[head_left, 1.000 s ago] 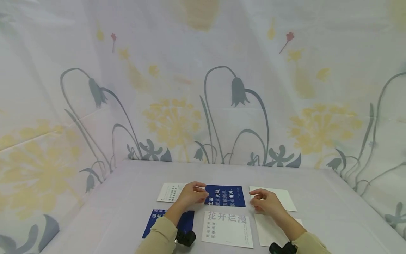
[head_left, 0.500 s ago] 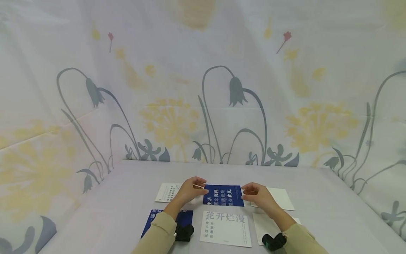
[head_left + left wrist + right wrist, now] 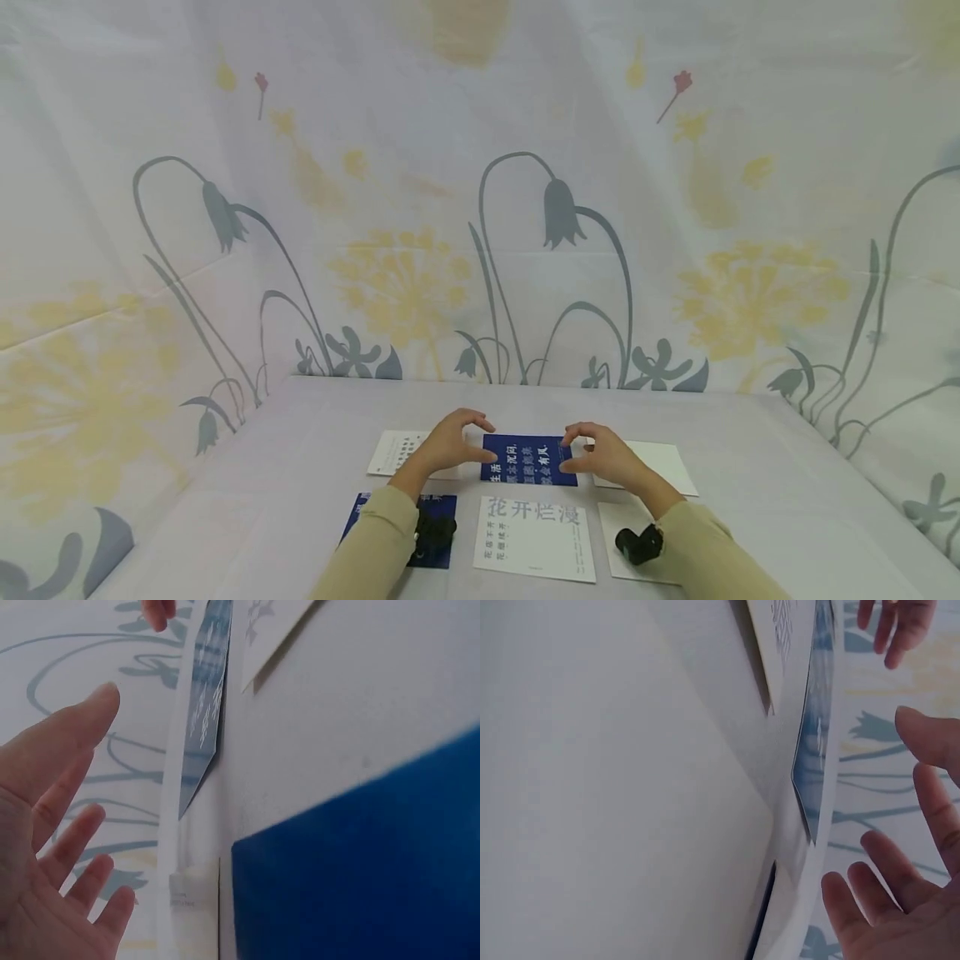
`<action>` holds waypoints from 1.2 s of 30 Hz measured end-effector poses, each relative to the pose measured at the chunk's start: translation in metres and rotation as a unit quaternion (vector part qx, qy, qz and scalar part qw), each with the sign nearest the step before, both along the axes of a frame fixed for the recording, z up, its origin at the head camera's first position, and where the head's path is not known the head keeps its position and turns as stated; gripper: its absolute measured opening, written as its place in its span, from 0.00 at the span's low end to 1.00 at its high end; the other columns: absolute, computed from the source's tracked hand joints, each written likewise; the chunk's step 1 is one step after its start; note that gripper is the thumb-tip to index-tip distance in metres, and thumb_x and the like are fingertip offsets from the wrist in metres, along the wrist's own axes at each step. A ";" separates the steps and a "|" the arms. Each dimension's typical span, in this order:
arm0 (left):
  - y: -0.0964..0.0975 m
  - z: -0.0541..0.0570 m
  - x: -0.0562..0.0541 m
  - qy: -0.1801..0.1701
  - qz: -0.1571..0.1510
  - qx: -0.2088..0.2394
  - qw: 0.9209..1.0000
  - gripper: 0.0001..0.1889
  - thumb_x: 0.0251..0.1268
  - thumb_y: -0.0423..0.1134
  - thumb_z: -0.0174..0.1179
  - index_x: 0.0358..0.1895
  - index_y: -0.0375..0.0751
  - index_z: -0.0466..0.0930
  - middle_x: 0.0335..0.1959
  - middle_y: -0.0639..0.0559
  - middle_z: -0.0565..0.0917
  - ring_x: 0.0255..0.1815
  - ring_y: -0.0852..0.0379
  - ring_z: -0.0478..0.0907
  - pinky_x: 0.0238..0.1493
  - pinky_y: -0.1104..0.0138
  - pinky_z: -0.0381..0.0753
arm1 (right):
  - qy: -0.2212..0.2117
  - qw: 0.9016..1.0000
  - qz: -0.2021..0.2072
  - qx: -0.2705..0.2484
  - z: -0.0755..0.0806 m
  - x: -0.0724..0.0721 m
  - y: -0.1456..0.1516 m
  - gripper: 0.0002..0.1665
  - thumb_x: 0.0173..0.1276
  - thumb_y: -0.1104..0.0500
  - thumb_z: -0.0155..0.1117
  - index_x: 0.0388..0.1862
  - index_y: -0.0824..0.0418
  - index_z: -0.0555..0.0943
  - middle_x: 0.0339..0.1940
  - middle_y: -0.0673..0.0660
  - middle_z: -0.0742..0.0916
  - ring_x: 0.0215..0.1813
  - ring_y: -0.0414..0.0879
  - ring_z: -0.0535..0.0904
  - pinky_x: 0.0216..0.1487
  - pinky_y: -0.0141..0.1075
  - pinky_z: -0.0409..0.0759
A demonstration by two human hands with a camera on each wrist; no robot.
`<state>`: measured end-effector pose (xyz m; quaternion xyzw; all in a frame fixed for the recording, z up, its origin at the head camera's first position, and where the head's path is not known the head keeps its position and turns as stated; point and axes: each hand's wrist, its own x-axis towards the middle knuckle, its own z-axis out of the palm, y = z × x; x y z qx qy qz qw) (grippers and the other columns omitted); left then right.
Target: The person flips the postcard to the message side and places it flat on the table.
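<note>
A dark blue card with white Chinese lettering lies in the middle of the back row. On its left is my left hand, thumb and fingers apart and nothing between them. My right hand overlaps the card's right end in the head view, its fingers bent but holding nothing. In the left wrist view my left hand is raised with spread fingers, beside the blue card. Likewise, the right wrist view has my right hand bare, away from the blue card.
White cards lie at back left and back right. In front are another blue card, partly under my left arm, a white lettered card and a plain pale card. A flower-patterned cloth hangs behind the table.
My right hand has moved left from the back right white card to the blue card's right end. My left hand has risen slightly and its fingers have spread. The cards stay put.
</note>
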<state>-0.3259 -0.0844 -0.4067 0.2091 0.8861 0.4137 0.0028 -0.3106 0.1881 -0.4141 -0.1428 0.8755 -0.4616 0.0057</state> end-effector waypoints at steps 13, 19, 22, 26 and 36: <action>0.002 -0.003 -0.017 -0.006 -0.047 -0.120 0.992 0.19 0.40 0.43 0.76 0.40 0.46 0.83 0.65 0.42 0.67 0.69 0.39 0.54 0.66 0.47 0.54 | 0.001 0.993 0.048 0.109 -0.002 -0.018 -0.001 0.19 0.41 0.59 0.79 0.28 0.54 0.76 0.63 0.67 0.72 0.66 0.68 0.60 0.62 0.63 0.56; 0.003 -0.005 -0.017 -0.018 -0.045 -0.145 0.988 0.20 0.37 0.42 0.77 0.39 0.47 0.83 0.64 0.44 0.69 0.70 0.39 0.52 0.67 0.48 0.50 | 0.015 0.988 0.058 0.141 -0.002 -0.021 -0.003 0.19 0.41 0.61 0.79 0.28 0.54 0.77 0.57 0.64 0.77 0.62 0.64 0.66 0.62 0.61 0.59; 0.004 -0.005 -0.017 -0.020 -0.048 -0.151 0.987 0.20 0.36 0.41 0.78 0.39 0.47 0.83 0.61 0.44 0.72 0.68 0.40 0.55 0.68 0.50 0.52 | 0.019 0.986 0.063 0.155 -0.001 -0.022 -0.004 0.20 0.40 0.62 0.80 0.29 0.55 0.77 0.49 0.58 0.80 0.54 0.58 0.71 0.61 0.58 0.62; 0.005 -0.005 -0.019 -0.015 -0.048 -0.161 0.986 0.20 0.36 0.42 0.78 0.38 0.48 0.83 0.58 0.45 0.74 0.65 0.42 0.61 0.66 0.51 0.57 | 0.016 0.984 0.061 0.165 0.000 -0.023 -0.005 0.20 0.39 0.62 0.80 0.29 0.55 0.77 0.42 0.54 0.79 0.48 0.53 0.71 0.60 0.57 0.63; 0.010 -0.001 -0.026 -0.006 -0.047 -0.207 0.977 0.22 0.34 0.43 0.79 0.39 0.52 0.83 0.55 0.45 0.72 0.61 0.41 0.63 0.61 0.50 0.64 | 0.044 0.979 0.063 0.188 0.000 -0.027 -0.008 0.22 0.38 0.63 0.81 0.31 0.54 0.78 0.42 0.55 0.76 0.49 0.53 0.69 0.58 0.55 0.67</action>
